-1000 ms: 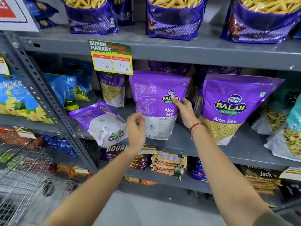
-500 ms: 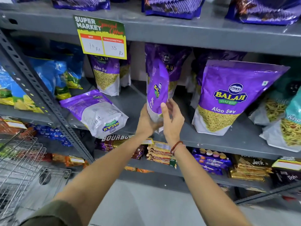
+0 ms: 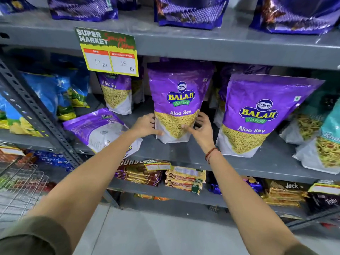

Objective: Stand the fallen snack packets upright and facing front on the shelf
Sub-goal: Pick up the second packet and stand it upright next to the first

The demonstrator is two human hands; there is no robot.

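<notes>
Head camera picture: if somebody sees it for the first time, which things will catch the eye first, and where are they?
First, the purple Aloo Sev packet standing upright, front out, at the middle of the shelf, with the left hand and right hand at its lower sides. Next, the yellow offer tag hanging from the shelf above, upper left. Then a fallen purple packet lying at the shelf's left end.

Even, bright overhead light; soft shadows fall under each shelf (image 3: 184,153), darkening the recesses behind the packets. Glare streaks the glossy top-row bags (image 3: 191,13) and the upper face of the right packet (image 3: 257,111). The centre packet (image 3: 179,100) is sharp; the price tag (image 3: 108,52) and lying packet (image 3: 97,127) are slightly smeared. Wide-angle distortion bows the shelf edges and stretches the forearms at the lower corners.
</notes>
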